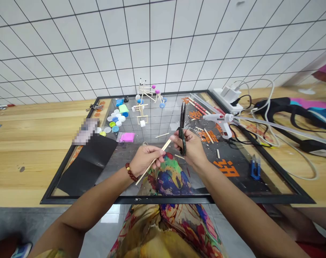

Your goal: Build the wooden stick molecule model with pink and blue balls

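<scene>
My left hand (149, 157) is closed around thin wooden sticks (146, 174), which slant from lower left to upper right above the dark tabletop. The sticks seem to be two, lying side by side near the upper end. My right hand (191, 145) grips black scissors (182, 132) with the blades pointing up. Its thumb and fingertip touch the upper end of the sticks. Close by on the glass lie a short stick piece (162, 135) and another stick piece (179, 156), partly beside my right wrist.
Behind my hands stands a stick model (142, 114) with coloured clay balls and caps. At left are bottle caps (116, 120), a pink clay packet (126, 137) and black paper (87, 161). At right are a glue gun (222, 123), blue pliers (255, 168) and a power strip (227, 96) with cables.
</scene>
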`<state>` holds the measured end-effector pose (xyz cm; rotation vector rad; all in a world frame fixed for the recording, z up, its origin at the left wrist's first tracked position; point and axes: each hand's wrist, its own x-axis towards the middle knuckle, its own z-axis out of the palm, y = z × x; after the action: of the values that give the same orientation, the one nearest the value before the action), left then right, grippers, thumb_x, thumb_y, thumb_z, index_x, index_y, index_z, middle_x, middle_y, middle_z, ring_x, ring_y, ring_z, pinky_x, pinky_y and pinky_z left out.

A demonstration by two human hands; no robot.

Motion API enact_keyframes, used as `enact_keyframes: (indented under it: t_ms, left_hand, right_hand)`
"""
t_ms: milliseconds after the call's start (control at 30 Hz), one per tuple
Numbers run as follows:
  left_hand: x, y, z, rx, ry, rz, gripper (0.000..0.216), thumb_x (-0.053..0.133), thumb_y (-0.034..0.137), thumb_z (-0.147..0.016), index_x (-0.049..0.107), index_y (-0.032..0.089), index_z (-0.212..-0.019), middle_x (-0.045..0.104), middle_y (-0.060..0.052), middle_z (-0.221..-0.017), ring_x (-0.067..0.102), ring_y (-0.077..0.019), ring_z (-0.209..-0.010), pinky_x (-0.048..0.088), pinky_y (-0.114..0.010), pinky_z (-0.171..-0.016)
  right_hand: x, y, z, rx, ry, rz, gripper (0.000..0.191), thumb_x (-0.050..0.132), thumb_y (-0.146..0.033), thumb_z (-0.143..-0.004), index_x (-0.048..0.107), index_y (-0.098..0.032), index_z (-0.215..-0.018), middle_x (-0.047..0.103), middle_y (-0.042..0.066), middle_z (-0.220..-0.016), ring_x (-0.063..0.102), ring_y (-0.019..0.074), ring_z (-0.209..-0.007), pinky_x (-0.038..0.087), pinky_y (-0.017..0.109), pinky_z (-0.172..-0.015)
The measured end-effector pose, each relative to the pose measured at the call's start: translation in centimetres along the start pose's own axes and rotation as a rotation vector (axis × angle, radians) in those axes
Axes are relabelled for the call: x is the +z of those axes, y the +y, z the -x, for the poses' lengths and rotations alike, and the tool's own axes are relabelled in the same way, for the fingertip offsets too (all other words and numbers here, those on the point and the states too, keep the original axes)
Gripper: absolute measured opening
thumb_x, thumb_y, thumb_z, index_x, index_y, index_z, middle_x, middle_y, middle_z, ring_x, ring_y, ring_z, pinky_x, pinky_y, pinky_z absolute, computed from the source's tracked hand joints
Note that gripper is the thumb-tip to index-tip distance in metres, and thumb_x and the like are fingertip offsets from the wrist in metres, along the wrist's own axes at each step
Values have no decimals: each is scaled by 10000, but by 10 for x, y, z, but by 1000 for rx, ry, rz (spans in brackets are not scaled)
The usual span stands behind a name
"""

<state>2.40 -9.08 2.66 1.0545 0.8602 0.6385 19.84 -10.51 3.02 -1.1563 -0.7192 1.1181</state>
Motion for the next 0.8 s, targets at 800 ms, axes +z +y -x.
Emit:
enact_keyframes:
  t_ms: [800]
  left_hand:
    - [1, -1, 2, 49, 5, -94, 274, 751, 352, -721, 695, 85, -745, 639, -22, -579, 520, -47, -413, 365, -139, -347]
  right_hand:
    - [-6, 0, -3, 66, -73, -17, 487, 942, -319, -407, 598, -193, -729, 626, -55, -586, 571, 80, -472, 466, 178, -424]
